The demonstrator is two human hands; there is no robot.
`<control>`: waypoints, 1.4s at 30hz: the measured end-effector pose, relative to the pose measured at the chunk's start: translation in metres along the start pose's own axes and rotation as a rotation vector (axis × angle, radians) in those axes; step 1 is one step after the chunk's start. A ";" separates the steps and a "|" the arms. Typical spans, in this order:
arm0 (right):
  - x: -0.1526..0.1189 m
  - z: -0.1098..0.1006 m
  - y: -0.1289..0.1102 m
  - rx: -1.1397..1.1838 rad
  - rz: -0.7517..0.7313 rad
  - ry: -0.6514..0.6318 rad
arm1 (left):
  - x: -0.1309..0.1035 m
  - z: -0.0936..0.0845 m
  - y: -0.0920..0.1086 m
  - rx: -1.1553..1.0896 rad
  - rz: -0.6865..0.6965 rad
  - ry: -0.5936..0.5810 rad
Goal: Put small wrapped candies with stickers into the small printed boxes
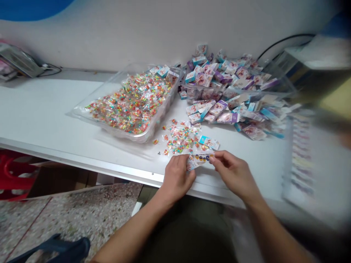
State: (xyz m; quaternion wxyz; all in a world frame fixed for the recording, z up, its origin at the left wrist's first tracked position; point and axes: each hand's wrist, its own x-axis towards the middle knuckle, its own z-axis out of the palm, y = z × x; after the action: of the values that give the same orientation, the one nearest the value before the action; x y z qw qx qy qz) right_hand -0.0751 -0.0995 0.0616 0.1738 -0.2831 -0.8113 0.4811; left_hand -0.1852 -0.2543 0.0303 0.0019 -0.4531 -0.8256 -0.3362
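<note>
My left hand [178,175] is closed around a small printed box [193,164] near the table's front edge. Between finger and thumb, my right hand [233,171] pinches the end of a small strip [203,157] printed with yellow and dark round figures. The strip's other end meets the box by my left fingers; whether it goes inside cannot be made out. Just beyond my hands lies a loose pile of small clear packets of colourful candies [182,137]. A blue and white small box [209,142] rests flat beside that pile.
A clear plastic tub [128,137] full of candy packets stands at left. Behind, at right, another clear bin [197,91] overflows with small boxes [219,107]. A sheaf of printed strips [301,157] lies at right. Below left are a red stool [16,175] and a carton [60,179].
</note>
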 end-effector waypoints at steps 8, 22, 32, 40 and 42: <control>0.003 -0.001 -0.013 -0.442 -0.103 -0.193 | -0.017 0.001 0.001 -0.035 0.078 0.022; 0.023 0.020 0.006 -0.129 0.030 -0.313 | -0.038 0.006 -0.022 -0.060 0.097 0.013; 0.052 0.021 0.046 -0.260 0.055 0.136 | -0.034 0.010 -0.020 -0.107 -0.009 0.096; 0.022 0.017 -0.001 0.191 0.030 -0.266 | -0.029 0.017 -0.015 -0.100 0.019 0.082; 0.018 0.021 -0.003 0.063 -0.005 -0.259 | -0.028 0.018 -0.014 -0.104 0.023 0.081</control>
State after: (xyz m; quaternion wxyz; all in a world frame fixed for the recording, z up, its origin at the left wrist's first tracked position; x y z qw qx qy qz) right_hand -0.1020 -0.1037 0.0544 0.0776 -0.2109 -0.8121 0.5386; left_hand -0.1732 -0.2701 0.0000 0.0156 -0.4481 -0.8011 -0.3965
